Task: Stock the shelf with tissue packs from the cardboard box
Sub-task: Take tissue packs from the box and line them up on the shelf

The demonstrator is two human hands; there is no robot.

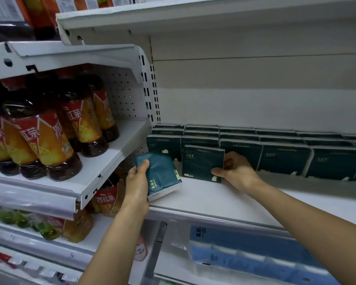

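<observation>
While the right hand (237, 171) is setting one dark green tissue pack (201, 162) upright on the white shelf (224, 198), the person is in the placing step of the task, starting a new front row just before the rows of packs (286, 159) already standing at the back. The grip of this hand is grasping the pack at its right lower corner, thumb on the front face and fingers behind, and the bottom edge of the pack seems to be touching the shelf. The pack is standing with its broad face toward the camera and its long axis running left to right along the shelf, as with its neighbours. The left hand (137, 182) is holding a second pack (162, 175) at the left front edge of the shelf; its grip is clenched around the left side of this pack, which is tilted, with its long axis running from upper left down to lower right. I judge that the next move needs the right hand to let go, and the left one to turn its pack upright and set it beside the first. The cardboard box is not in view.
</observation>
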